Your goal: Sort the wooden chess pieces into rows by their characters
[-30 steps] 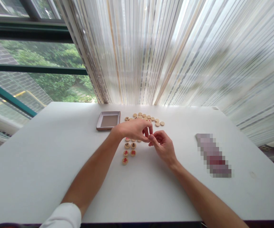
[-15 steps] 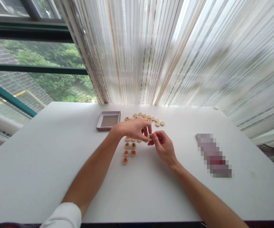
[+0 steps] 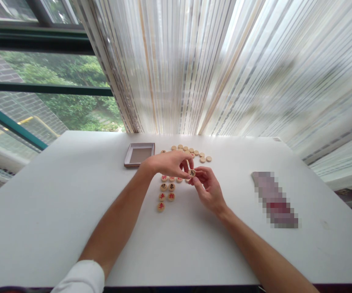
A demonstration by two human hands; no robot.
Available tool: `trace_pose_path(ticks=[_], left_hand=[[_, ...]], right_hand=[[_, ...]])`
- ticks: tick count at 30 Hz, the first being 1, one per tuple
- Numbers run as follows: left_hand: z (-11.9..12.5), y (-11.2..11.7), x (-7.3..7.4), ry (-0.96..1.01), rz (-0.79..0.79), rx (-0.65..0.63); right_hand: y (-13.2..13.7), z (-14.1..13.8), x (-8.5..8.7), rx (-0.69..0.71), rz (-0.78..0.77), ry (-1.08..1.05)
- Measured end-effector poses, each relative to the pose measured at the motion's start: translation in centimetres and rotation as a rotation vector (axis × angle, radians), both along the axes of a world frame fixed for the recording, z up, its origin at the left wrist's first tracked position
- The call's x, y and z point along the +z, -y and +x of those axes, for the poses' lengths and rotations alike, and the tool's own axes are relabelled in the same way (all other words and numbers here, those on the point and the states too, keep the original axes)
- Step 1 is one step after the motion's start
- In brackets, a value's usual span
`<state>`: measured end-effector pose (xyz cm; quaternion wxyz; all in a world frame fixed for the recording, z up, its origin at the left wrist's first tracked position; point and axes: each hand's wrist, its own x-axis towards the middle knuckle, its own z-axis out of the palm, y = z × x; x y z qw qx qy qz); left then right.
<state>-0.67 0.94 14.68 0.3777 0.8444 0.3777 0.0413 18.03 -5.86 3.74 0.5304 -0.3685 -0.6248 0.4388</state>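
Observation:
A round wooden chess piece with a black character (image 3: 192, 173) is pinched between the fingertips of my left hand (image 3: 170, 163) and my right hand (image 3: 208, 188), just above the white table (image 3: 56, 203). Both hands have their fingers curled round it. Below my left hand lie several face-up pieces in short rows (image 3: 166, 192), some with red marks, some with black. Beyond my hands a loose group of plain-topped pieces (image 3: 194, 154) is spread out.
A shallow square box lid (image 3: 139, 154) lies at the back, left of the loose pieces. A blurred oblong object (image 3: 274, 198) lies on the right of the table. Striped curtains and a window stand behind the far edge.
The piece has turned face-up between my fingertips and its black character now shows. Both hands have shifted slightly away from me.

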Motion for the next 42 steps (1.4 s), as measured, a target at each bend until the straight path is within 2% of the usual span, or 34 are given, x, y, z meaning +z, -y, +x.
trace_pose_path(ticks=[17, 26, 42], left_hand=[[0.0, 0.0, 0.1, 0.024, -0.008, -0.008], [0.8, 0.1, -0.2, -0.021, 0.085, 0.030], [0.9, 0.2, 0.0, -0.017, 0.057, 0.013]], right_hand=[[-0.2, -0.1, 0.1, -0.059, 0.097, 0.058], [-0.1, -0.1, -0.1, -0.138, 0.163, 0.126], [0.0, -0.1, 0.2, -0.156, 0.170, 0.178]])
